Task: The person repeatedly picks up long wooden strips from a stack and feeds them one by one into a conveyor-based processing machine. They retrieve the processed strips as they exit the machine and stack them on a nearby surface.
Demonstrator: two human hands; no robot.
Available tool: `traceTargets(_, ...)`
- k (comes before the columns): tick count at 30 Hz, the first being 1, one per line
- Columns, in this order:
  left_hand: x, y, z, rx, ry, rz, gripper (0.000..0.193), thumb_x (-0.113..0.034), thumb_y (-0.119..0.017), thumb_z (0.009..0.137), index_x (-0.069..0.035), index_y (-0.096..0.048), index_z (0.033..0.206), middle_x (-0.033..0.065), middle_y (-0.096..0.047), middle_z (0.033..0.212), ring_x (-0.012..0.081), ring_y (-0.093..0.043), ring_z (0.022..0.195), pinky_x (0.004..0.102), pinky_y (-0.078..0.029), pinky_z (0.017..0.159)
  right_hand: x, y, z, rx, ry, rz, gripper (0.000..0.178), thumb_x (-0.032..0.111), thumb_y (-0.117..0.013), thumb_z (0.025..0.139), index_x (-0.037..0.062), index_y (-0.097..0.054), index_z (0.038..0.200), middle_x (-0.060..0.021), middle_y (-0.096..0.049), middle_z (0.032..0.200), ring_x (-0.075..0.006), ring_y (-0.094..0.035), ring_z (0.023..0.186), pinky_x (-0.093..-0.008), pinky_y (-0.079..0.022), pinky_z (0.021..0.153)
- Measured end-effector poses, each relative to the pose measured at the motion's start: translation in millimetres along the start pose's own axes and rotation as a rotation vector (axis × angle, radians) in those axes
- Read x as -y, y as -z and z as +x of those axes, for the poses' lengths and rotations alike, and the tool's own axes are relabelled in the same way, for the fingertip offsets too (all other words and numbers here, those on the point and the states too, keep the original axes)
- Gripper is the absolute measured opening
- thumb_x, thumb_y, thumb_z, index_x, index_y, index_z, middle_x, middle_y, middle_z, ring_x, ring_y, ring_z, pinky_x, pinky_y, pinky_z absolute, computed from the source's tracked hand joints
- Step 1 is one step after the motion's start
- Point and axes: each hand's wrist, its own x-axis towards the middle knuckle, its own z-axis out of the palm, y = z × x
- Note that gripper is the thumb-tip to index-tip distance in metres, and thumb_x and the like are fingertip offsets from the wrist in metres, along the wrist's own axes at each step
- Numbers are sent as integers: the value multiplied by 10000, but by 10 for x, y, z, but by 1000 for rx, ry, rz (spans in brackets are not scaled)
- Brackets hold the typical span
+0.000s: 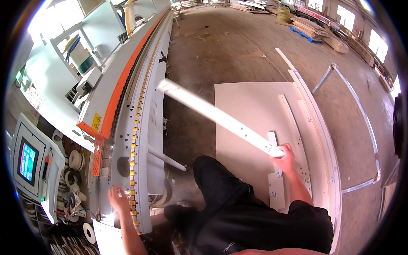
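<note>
My right hand (285, 157) is closed around the near end of a long narrow white board strip (221, 121). The strip slants up and leftward, its far end blurred close to the side of the long edge banding machine (148, 127). A few small dark holes show along its face. My left hand (118, 199) is over the near end of the machine bed, beside a row of yellow rollers (133, 170). Its fingers are smeared, so whether they hold anything is unclear. Below the strip, a large white panel (238, 97) carries several shorter white strips (293, 123).
A control panel with a lit screen (28, 161) stands at the left, above rolls of edge tape (74, 161). A metal frame (361, 106) stands on the floor at the right. Stacked boards (310, 29) lie on a blue pallet far back. A white leg bar (168, 158) juts from the machine.
</note>
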Motion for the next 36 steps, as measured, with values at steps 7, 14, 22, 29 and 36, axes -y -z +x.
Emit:
traceTargets(7, -1921, 382, -522, 37, -842, -46, 309, -158, -818, 924, -135, -755, 1226, 90, -723, 1454, 344, -651, 1375, 583, -468, 1195, 1425, -659, 363, 200, 537, 218, 472, 269, -1012, 686, 153, -797, 1090, -36, -735, 1067, -275, -762, 908, -428, -648, 764)
traceTargets(14, -2223, 645, -909, 180, -810, -4, 292, -193, -895, 843, -157, -749, 1092, 87, -732, 1444, 335, -675, 1321, 547, -519, 1114, 2573, -1243, 220, 406, 915, 484, 496, 187, -967, 675, 164, -799, 1141, -2, -723, 1058, -230, -748, 959, -391, -645, 807)
traceTargets(22, -1186, 955, -1286, 101, -489, 127, 341, -144, -862, 851, -174, -800, 1185, 102, -749, 1387, 366, -697, 1218, 524, -558, 997, 3234, -1627, 28, 480, 963, 424, 701, 348, -967, 795, 181, -726, 1432, -8, -685, 1437, -250, -602, 1445, -537, -387, 1318)
traceTargets(29, -254, 1336, -1273, -12, -59, 133, 359, -6, -867, 845, -104, -853, 1190, 149, -780, 1329, 379, -713, 1197, 477, -588, 1038, 2975, -1758, -270, 573, 886, 437, 514, 349, -899, 904, 145, -774, 1358, -16, -740, 1425, -246, -660, 1369, -510, -450, 1264)
traceTargets(36, 543, 1665, -1216, 47, 258, 180, 365, -67, -829, 942, -108, -833, 1305, 136, -748, 1451, 344, -674, 1359, 461, -546, 1148, 2639, -1911, -508, 750, 800, 457, 398, 294, -885, 912, 100, -790, 1246, -41, -773, 1340, -275, -708, 1224, -468, -515, 1156)
